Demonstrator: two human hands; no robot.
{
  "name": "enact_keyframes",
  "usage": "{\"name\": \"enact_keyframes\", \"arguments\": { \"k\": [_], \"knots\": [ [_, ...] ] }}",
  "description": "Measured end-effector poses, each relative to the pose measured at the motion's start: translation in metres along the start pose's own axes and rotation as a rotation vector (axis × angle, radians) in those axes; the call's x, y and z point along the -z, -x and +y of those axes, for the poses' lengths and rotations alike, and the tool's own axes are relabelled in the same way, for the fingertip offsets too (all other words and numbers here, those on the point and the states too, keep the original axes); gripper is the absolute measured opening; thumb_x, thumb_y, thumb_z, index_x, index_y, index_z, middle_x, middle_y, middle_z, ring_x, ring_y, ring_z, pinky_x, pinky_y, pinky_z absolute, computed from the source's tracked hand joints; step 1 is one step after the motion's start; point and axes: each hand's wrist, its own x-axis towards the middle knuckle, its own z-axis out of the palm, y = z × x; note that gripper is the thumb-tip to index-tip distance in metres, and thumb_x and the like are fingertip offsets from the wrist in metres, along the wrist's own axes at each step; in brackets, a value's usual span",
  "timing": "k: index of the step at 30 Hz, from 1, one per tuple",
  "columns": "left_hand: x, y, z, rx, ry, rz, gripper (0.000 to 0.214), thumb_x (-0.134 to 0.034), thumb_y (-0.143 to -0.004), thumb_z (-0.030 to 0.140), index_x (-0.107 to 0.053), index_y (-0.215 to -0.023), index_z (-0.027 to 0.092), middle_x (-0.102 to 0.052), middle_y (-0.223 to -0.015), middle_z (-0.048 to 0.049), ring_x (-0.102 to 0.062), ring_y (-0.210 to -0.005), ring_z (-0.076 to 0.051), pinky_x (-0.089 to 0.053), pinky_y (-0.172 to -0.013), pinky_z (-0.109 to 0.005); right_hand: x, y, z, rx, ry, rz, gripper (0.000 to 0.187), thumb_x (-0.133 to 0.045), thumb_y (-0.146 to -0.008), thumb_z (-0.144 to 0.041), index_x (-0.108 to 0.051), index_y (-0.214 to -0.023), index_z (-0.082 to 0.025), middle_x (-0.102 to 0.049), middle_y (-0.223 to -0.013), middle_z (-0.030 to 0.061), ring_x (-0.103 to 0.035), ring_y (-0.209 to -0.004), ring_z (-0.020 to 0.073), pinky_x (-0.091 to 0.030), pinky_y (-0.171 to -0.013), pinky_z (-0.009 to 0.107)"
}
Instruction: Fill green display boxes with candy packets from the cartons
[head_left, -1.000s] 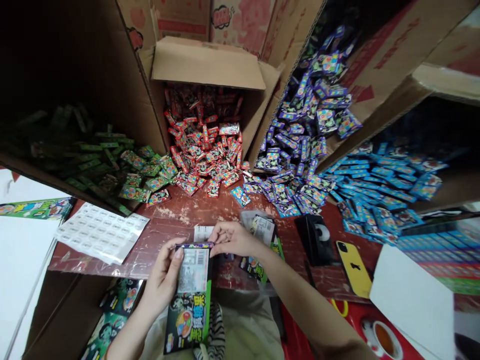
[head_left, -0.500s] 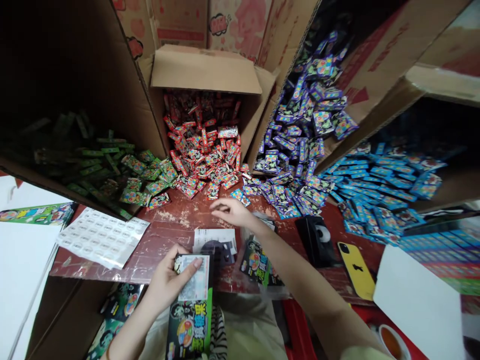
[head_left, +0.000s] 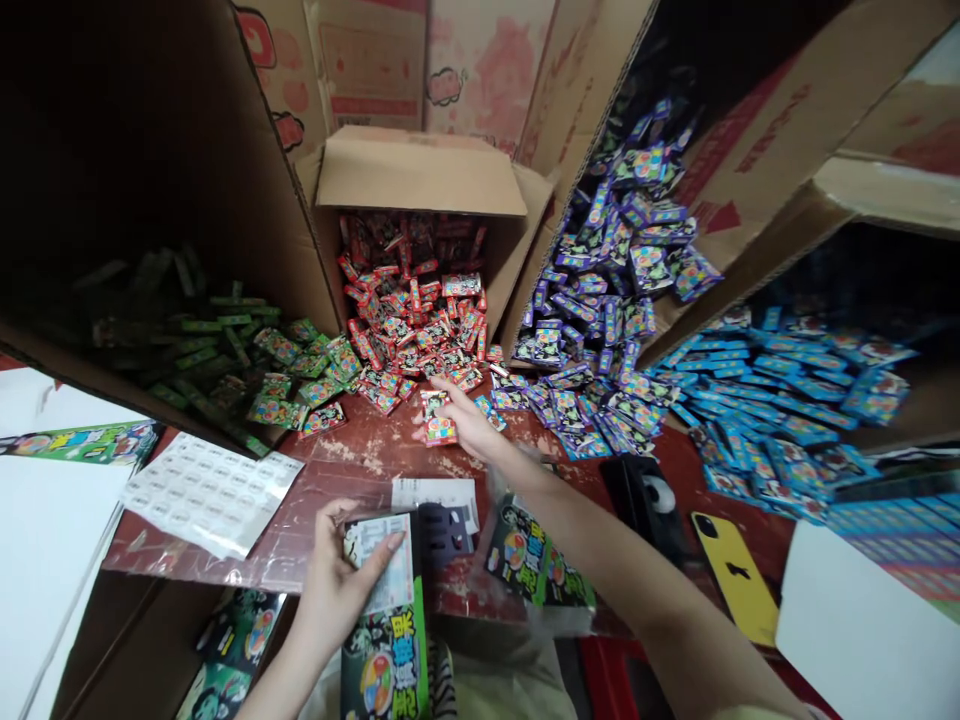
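My left hand [head_left: 349, 565] grips a black and green printed candy box [head_left: 382, 650] near the table's front edge, its thumb pressed on a pale label panel. My right hand [head_left: 461, 420] reaches out over the table, fingers closed on a small red candy packet [head_left: 439, 417]. Just beyond it, a heap of red packets [head_left: 409, 320] spills from an open carton. Purple packets [head_left: 577, 400] lie to the right of that hand. Under my right forearm rests a clear bag with black and green printed boxes [head_left: 532, 550].
Green packets [head_left: 277, 390] spill from a left carton, blue packets [head_left: 765, 390] from a right one. A label sheet [head_left: 214, 490] lies left. A black tape dispenser [head_left: 645, 510] and a yellow phone [head_left: 735, 580] lie right. Cardboard walls [head_left: 420, 170] stand close around.
My right hand has taken hold of a red packet from the front of the red heap. My left hand still holds the candy box. The view has tilted slightly.
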Motion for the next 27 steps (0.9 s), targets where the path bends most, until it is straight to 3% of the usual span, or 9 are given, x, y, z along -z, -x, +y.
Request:
{"name": "enact_keyframes", "arguments": {
  "k": [2,4,8,14,16,19,23,25,27],
  "knots": [
    [-0.004,-0.001,0.001,-0.008,-0.005,-0.034,0.048,-0.073,-0.073,0.031,-0.040,-0.108,0.025,-0.055,-0.102,-0.0020,-0.058,-0.095,-0.019,-0.045,-0.083,-0.031,-0.008,0.020,-0.015,-0.064,-0.408,0.025,0.025,-0.041,-0.092,-0.036,-0.034,-0.114,-0.026,-0.067,-0.080,-0.0006,-0.069,-0.063,0.0174,-0.055,-0.061,0.034],
    [-0.008,-0.001,0.005,-0.025,-0.018,-0.068,0.048,-0.073,-0.074,0.031,-0.041,-0.109,0.024,-0.055,-0.103,-0.0026,-0.058,-0.097,-0.020,-0.045,-0.084,-0.031,-0.020,0.035,-0.031,-0.073,-0.574,0.072,0.033,-0.054,-0.086,-0.048,-0.037,-0.104,-0.026,-0.065,-0.074,-0.0030,-0.066,-0.058,0.0161,-0.053,-0.059,0.031],
    [-0.016,0.005,0.015,-0.039,0.007,-0.098,0.049,-0.073,-0.074,0.029,-0.039,-0.110,0.025,-0.055,-0.101,-0.0016,-0.058,-0.096,-0.018,-0.045,-0.084,-0.030,-0.042,0.043,-0.049,0.016,-0.372,0.159,0.031,-0.053,-0.087,-0.052,-0.051,-0.093,-0.022,-0.063,-0.080,0.0012,-0.063,-0.072,0.0148,-0.050,-0.067,0.029],
    [-0.024,0.016,0.021,0.058,0.186,-0.141,0.049,-0.073,-0.075,0.027,-0.033,-0.103,0.027,-0.060,-0.081,0.0040,-0.062,-0.075,-0.015,-0.048,-0.069,-0.026,-0.046,0.048,-0.045,0.224,0.039,-0.173,0.021,-0.053,-0.091,-0.032,-0.063,-0.081,-0.017,-0.059,-0.087,0.0026,-0.058,-0.085,0.0143,-0.046,-0.081,0.029],
    [-0.026,0.016,0.023,0.071,0.224,-0.145,0.047,-0.072,-0.076,0.026,-0.032,-0.101,0.026,-0.060,-0.078,0.0054,-0.063,-0.072,-0.014,-0.048,-0.067,-0.024,-0.042,0.054,-0.044,0.161,0.032,-0.196,0.013,-0.058,-0.088,-0.030,-0.062,-0.093,-0.019,-0.062,-0.093,0.0030,-0.059,-0.089,0.0151,-0.047,-0.083,0.030],
    [-0.026,0.015,0.025,0.108,0.285,-0.173,0.045,-0.071,-0.078,0.026,-0.031,-0.098,0.027,-0.060,-0.077,0.0060,-0.061,-0.066,-0.012,-0.045,-0.060,-0.020,-0.037,0.062,-0.044,0.021,-0.090,-0.150,0.025,-0.066,-0.082,-0.031,-0.060,-0.103,-0.019,-0.066,-0.099,0.0044,-0.063,-0.092,0.0167,-0.050,-0.083,0.032],
    [-0.016,0.010,0.026,0.144,0.335,-0.150,0.047,-0.070,-0.078,0.029,-0.030,-0.102,0.027,-0.059,-0.076,0.0066,-0.058,-0.057,-0.010,-0.042,-0.051,-0.018,-0.039,0.066,-0.045,-0.051,-0.282,-0.237,0.034,-0.067,-0.081,-0.034,-0.063,-0.112,-0.020,-0.066,-0.116,0.0079,-0.062,-0.108,0.0191,-0.049,-0.094,0.036],
    [-0.008,0.007,0.027,0.131,0.322,-0.114,0.051,-0.070,-0.078,0.030,-0.030,-0.110,0.028,-0.062,-0.079,0.0051,-0.059,-0.056,-0.010,-0.044,-0.051,-0.019,-0.044,0.065,-0.044,-0.092,-0.323,-0.191,0.041,-0.068,-0.079,-0.036,-0.061,-0.118,-0.022,-0.063,-0.123,0.0084,-0.060,-0.113,0.0199,-0.047,-0.099,0.038],
    [-0.001,0.005,0.027,0.123,0.311,-0.100,0.055,-0.068,-0.080,0.030,-0.030,-0.119,0.027,-0.065,-0.087,0.0014,-0.062,-0.062,-0.011,-0.048,-0.055,-0.021,-0.050,0.062,-0.042,-0.131,-0.358,-0.096,0.040,-0.071,-0.076,-0.038,-0.064,-0.112,-0.020,-0.068,-0.113,0.0083,-0.065,-0.103,0.0192,-0.051,-0.092,0.036]
  ]
}}
